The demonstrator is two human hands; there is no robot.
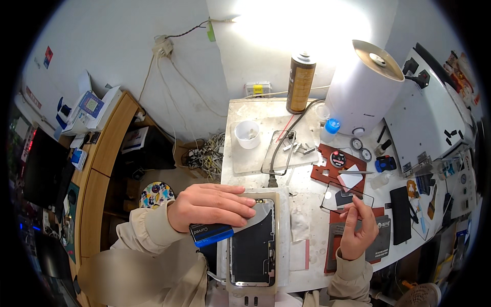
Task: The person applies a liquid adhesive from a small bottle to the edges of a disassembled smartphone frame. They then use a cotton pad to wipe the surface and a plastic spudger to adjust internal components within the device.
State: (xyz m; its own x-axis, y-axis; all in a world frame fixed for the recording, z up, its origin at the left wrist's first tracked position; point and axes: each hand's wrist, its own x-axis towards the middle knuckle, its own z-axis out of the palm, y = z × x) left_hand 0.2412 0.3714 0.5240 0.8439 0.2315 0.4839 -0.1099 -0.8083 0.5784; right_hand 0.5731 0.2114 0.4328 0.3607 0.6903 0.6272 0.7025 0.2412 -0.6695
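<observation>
My left hand (212, 205) lies palm down over the far left part of a phone screen assembly (254, 250), its fingers stretched and close together. Under the palm it grips a black-and-blue packet (212, 234); the thumb is hidden. A grey flap (260, 215) shows past the fingertips. The screen assembly, dark with a silvery border and flex cables, sits in a pale rectangular holder (282, 230). Off to the right, my right hand (359, 227) is raised with thumb and forefinger pinched at the near edge of a thin black-bordered see-through pane (327, 197).
A white cup (247, 134), a spray can (300, 83), a blue-capped bottle (331, 130) and a white cylindrical appliance (364, 89) stand farther back. Red-brown mats (332, 166), tweezers (356, 172) and a black cable (279, 151) lie right of the holder. A wooden desk (102, 179) is at left.
</observation>
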